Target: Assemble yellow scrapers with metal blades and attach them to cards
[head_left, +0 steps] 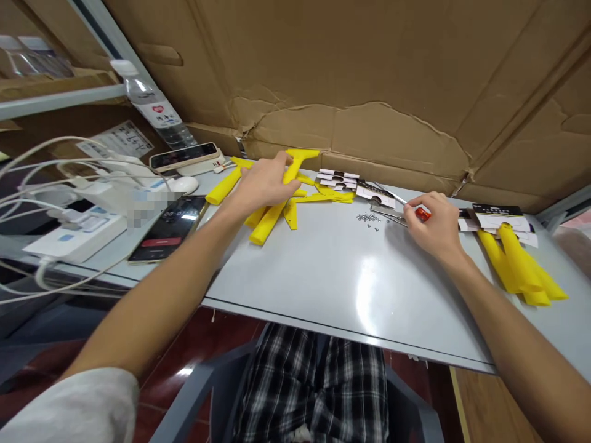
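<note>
My left hand (268,181) is closed around a yellow T-shaped plastic handle (302,160) at the back of the desk, thumb at its side. Other yellow handles (224,186) and flat yellow plates (290,214) lie around and under that hand. In my right hand (434,223) is a screwdriver (422,214) with a red handle, its thin shaft pointing back and left. Silver tweezers (388,213) lie just left of the right hand. A small heap of screws (368,217) sits between the hands, beside printed white-and-black cards (339,178).
At right, yellow handles (521,264) lie against black-and-white cards (503,216). A phone (173,227), another phone (184,157), a power strip (76,237) with tangled cables and a water bottle (159,111) crowd the left. A cardboard wall (351,74) closes the back.
</note>
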